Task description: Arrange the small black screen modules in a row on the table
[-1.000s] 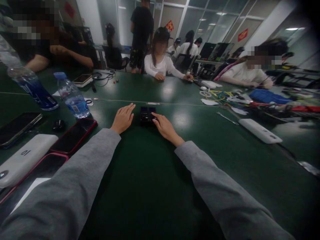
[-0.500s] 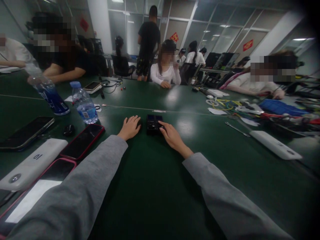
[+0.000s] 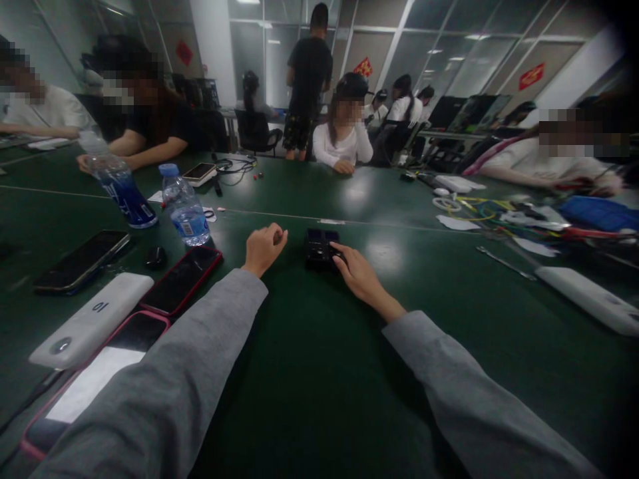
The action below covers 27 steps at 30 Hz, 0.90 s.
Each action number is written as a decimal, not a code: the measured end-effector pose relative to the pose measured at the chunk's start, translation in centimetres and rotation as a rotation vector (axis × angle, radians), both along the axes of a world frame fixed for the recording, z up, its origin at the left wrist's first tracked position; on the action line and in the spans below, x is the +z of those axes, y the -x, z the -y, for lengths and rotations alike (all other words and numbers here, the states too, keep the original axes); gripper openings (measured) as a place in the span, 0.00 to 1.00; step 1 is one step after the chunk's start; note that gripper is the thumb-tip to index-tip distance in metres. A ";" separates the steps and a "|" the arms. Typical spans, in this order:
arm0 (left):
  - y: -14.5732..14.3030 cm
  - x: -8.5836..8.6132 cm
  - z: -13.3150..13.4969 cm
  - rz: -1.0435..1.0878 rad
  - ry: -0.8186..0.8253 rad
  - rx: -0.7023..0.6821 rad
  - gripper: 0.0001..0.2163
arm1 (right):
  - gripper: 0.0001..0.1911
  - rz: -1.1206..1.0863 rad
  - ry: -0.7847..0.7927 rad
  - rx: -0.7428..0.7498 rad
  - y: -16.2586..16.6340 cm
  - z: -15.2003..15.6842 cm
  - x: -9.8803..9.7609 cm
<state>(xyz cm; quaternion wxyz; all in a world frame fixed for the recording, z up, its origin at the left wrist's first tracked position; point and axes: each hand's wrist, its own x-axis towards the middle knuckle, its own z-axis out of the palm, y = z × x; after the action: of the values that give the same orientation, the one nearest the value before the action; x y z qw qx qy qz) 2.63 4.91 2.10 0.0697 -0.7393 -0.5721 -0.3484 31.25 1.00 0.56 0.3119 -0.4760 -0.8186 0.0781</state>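
A small black box-shaped device [image 3: 319, 247] with two dark square panels on top rests on the green table [image 3: 309, 372] in front of me. My right hand [image 3: 358, 271] touches its right side with an outstretched index finger. The thumb sits a little apart, nearer me, and the other fingers are partly hidden. Left of the device, and not touching it, my left hand [image 3: 264, 247] is raised on its edge with the fingers curled into a loose fist. I see nothing in that fist.
On my left lie phones [image 3: 182, 279], a white power bank [image 3: 94, 319] and two bottles [image 3: 187, 213]. To the right are a wrench [image 3: 504, 261], a white case [image 3: 589, 299], cables [image 3: 479, 207] and a blue pouch [image 3: 599, 213]. Several people [image 3: 344, 133] sit around the table.
My left hand has gone from lying flat with spread fingers to a curled fist. My right hand stays at the device. The whole view has shifted, so things appear further right.
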 end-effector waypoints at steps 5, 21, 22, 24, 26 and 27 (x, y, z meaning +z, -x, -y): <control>-0.2 -0.5 0.1 -0.224 0.118 -0.191 0.18 | 0.34 0.007 0.009 -0.009 0.2 0.2 0.2; -0.4 -0.4 0.2 -0.390 0.226 -0.370 0.13 | 0.32 0.017 0.007 -0.025 0.3 0.1 0.2; -0.3 -0.5 0.1 -0.383 0.237 -0.370 0.12 | 0.32 0.016 0.008 -0.027 0.3 0.1 0.2; -0.3 -0.6 -0.1 -0.375 0.256 -0.364 0.12 | 0.32 0.013 0.001 -0.022 0.3 0.1 0.2; -0.2 -0.7 -0.2 -0.372 0.263 -0.354 0.12 | 0.32 0.012 -0.015 -0.017 0.3 0.0 0.0; -0.2 -0.7 -0.3 -0.370 0.259 -0.349 0.12 | 0.32 0.012 -0.024 -0.016 0.4 -0.1 -0.1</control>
<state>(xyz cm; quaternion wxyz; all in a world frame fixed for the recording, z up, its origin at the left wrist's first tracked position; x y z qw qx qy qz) 2.87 5.16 1.42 0.0169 -0.8803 -0.4535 -0.1382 30.89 1.09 0.50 0.3134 -0.4791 -0.8175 0.0630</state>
